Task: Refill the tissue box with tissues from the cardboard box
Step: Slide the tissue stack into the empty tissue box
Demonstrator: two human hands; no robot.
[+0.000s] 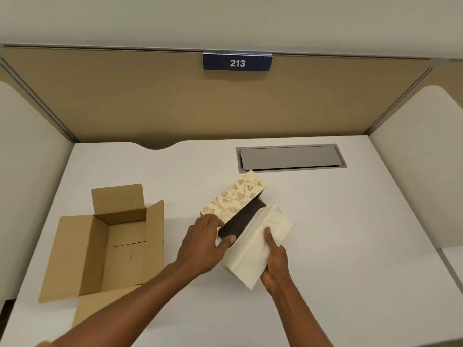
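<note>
A cream tissue box (pixel 235 196) with a tan floral print lies on its side at the middle of the white desk (pixel 338 221), its dark open underside turned toward me. My left hand (pixel 203 244) grips the box's near end, thumb on the dark inner edge. My right hand (pixel 274 261) holds a stack of white tissues (pixel 255 244) pressed against the opening, part of the stack in the gap. The brown cardboard box (pixel 117 241) stands open to the left, its inside bare.
A grey cable hatch (pixel 290 157) is set into the desk behind the tissue box. Tan partition walls with a blue sign reading 213 (pixel 237 62) close off the back; pale side panels flank the desk.
</note>
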